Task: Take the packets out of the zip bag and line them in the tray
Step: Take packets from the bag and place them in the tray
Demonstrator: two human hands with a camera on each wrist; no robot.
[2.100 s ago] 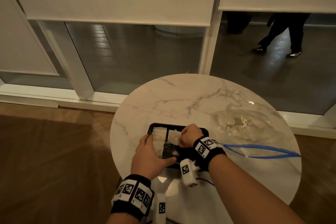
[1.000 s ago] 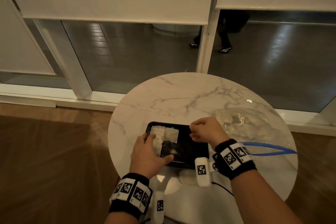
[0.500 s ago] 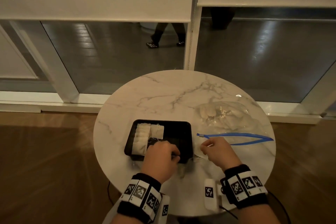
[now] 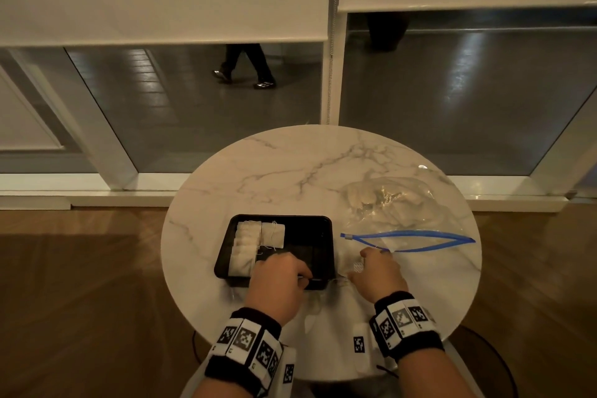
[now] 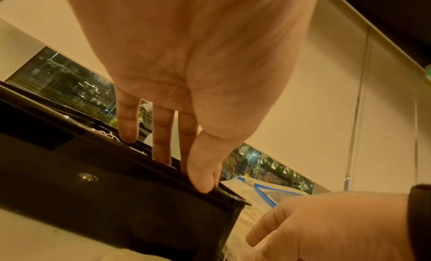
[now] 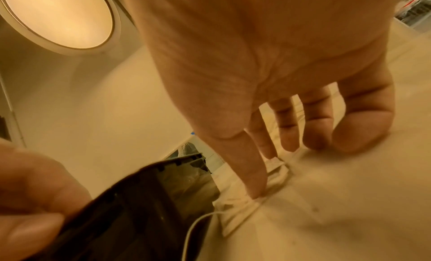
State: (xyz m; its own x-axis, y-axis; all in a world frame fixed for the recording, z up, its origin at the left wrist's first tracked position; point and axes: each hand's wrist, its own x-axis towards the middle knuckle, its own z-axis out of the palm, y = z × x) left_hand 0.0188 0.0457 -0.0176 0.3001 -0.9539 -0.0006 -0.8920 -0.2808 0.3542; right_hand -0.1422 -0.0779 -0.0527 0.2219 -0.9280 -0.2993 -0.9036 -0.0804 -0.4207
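Note:
A black tray sits on the round marble table, with white packets lined along its left side. My left hand holds the tray's near rim, thumb on the edge and fingers inside. To the right lies the clear zip bag, its blue zip open, with more packets inside. My right hand is on the table between tray and bag. Its thumb and forefinger pinch a loose packet that lies flat there with its string trailing.
The table is small, with wooden floor below on both sides. Behind it stand glass panels with white frames and lowered blinds. A person's legs walk past outside the glass. Bare marble lies beyond the tray.
My right hand left the tray and came down on the table by the bag's mouth. My left hand slid from the packets to the tray's near rim. The view swung right.

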